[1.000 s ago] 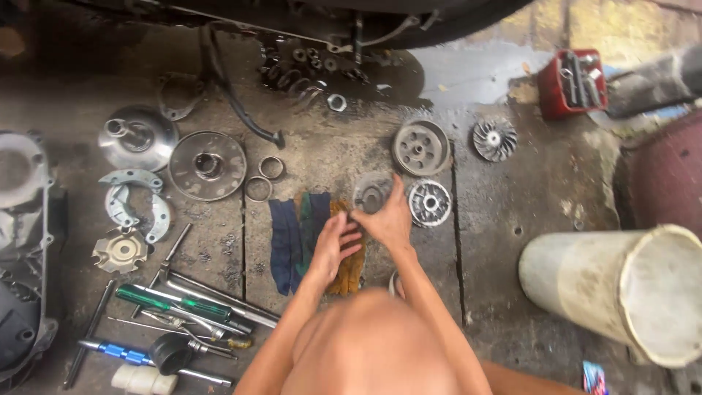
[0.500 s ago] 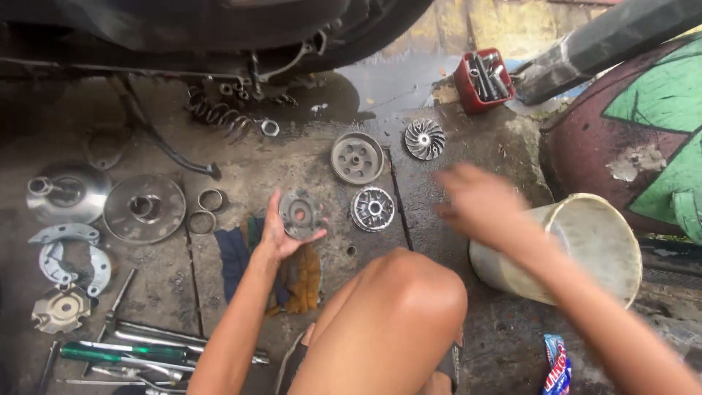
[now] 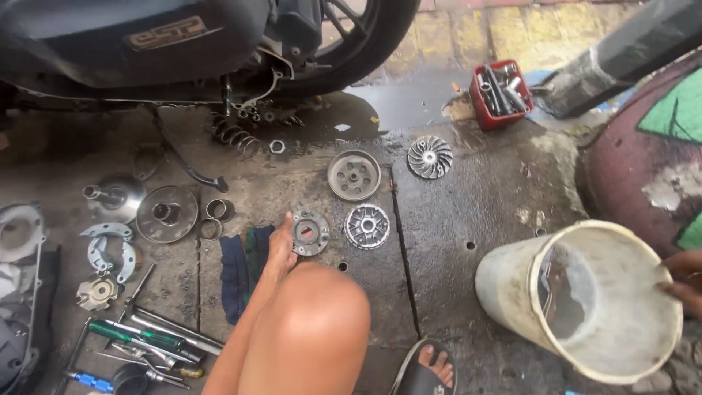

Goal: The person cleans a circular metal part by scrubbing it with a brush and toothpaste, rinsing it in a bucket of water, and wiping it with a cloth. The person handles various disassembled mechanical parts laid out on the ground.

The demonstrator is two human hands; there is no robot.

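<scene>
While squatting on the wet concrete floor [image 3: 453, 292] next to a scooter [image 3: 146, 44], the person has the left hand [image 3: 281, 245] resting against a small round metal plate [image 3: 310, 233], fingers spread loosely and touching its left edge rather than clamped on it, so it looks more like steadying than gripping. That plate lies flat on the floor just beside a ribbed variator half [image 3: 367, 226] and right of a dark folded rag [image 3: 241, 267], probably there to keep parts off the grit. The right hand [image 3: 684, 281] is way off at the right edge, fingers curled over the rim of a dirty white bucket [image 3: 512, 292] tipped on its side with its mouth toward the camera; holding it by the rim seems to keep it from rolling. Everything else is laid out in a loose row: clutch bell [image 3: 354, 175], fan-bladed pulley face [image 3: 429, 156], a coil spring [image 3: 235, 134], screwdrivers [image 3: 142, 338] lower left, a red tray of sockets [image 3: 499, 93] up top. Compared with half a second ago, the right hand has gone from a blur in mid-air to settled on the bucket, and the left hand has opened off the plate a bit.
</scene>
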